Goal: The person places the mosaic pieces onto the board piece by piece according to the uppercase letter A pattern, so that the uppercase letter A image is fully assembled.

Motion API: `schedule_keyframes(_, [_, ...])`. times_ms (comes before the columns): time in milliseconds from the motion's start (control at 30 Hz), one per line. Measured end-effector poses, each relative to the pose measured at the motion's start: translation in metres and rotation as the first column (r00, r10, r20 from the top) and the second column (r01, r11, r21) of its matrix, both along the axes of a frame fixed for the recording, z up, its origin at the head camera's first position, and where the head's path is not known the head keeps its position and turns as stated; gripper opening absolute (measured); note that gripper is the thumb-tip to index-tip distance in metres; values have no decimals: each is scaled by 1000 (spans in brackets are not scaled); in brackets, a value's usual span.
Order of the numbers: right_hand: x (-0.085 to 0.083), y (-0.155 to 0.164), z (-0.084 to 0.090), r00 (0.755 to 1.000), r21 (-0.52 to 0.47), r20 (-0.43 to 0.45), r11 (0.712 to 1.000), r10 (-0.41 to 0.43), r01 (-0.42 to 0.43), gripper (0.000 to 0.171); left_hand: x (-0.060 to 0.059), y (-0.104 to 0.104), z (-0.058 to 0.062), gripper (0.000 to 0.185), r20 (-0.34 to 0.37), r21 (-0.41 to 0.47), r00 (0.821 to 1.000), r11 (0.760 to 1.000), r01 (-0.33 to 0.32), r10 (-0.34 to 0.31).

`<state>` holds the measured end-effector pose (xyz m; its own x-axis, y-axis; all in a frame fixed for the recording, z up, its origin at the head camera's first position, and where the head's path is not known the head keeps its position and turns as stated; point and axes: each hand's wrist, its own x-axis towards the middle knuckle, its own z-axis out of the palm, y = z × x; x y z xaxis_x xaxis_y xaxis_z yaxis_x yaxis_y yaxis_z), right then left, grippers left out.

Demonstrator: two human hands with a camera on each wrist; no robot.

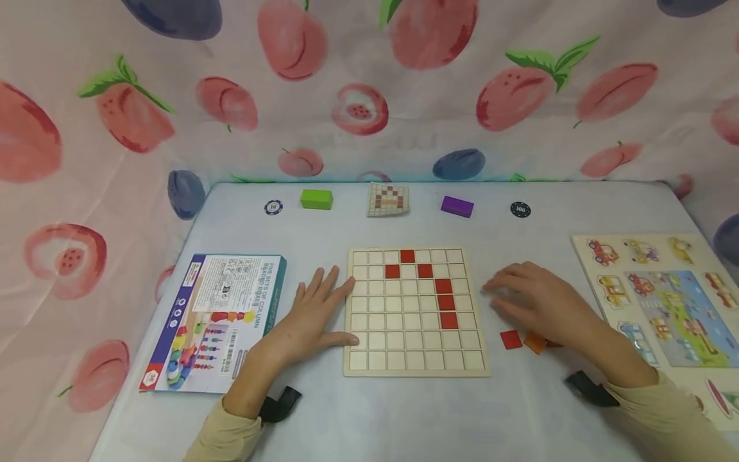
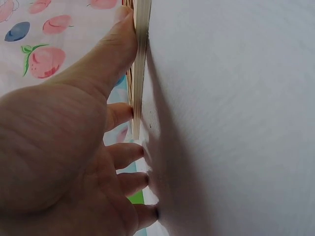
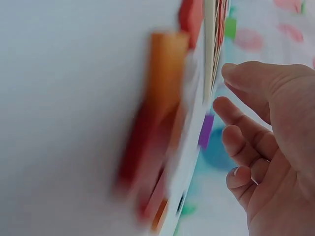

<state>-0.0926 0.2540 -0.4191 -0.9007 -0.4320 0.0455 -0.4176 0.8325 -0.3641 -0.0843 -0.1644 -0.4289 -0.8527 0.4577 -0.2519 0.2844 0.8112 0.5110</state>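
From where I stand, the pale desk (image 1: 404, 417) carries a puzzle (image 1: 678, 308) at right, a gridded board (image 1: 394, 321) in the middle and a box (image 1: 242, 333) at left. The left hand (image 1: 314, 317), its grip spread, touches the board's left edge with thumb and index finger. The right hand (image 1: 531, 301) hovers between board and puzzle, its grip loosely bent, thumb and fingers parted. Near it lie a loose red tile (image 1: 510, 340) and an orange tile (image 1: 534, 342); six red squares (image 1: 446, 302) sit in the board's cells.
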Motion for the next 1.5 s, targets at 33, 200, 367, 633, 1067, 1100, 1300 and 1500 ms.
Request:
schedule_keyframes(33, [6, 10, 0, 1000, 11, -15, 1000, -24, 24, 25, 0, -1, 0, 103, 1, 2, 1000, 1000, -2, 2])
schedule_keyframes(200, [25, 48, -2, 987, 50, -127, 993, -99, 106, 32, 1, -3, 0, 103, -2, 6, 1000, 1000, -11, 11])
schedule_keyframes(367, [29, 71, -4, 982, 87, -154, 988, -111, 126, 27, 1, -3, 0, 102, -11, 14, 1000, 1000, -14, 14])
schedule_keyframes(633, [27, 85, -1, 987, 211, 11, 965, -163, 157, 29, 0, -2, 1, 103, -2, 9, 1000, 1000, -15, 15])
schedule_keyframes(1067, [-5, -5, 18, 999, 70, -12, 997, 37, -36, 25, 1, -5, 2, 103, 6, 9, 1000, 1000, -22, 22])
schedule_keyframes(1100, [-10, -20, 18, 997, 51, -17, 996, 72, -71, 24, 2, -5, 2, 102, 4, 12, 1000, 1000, -22, 22])
schedule_keyframes(1300, [-35, -103, 15, 966, 28, -40, 966, 257, -256, 20, 1, -4, 0, 102, 11, 26, 1000, 1000, -17, 16])
schedule_keyframes(1500, [-50, -148, 6, 948, 16, -62, 950, 311, -311, 16, 0, -1, -1, 102, 5, 27, 1000, 1000, -3, 3])
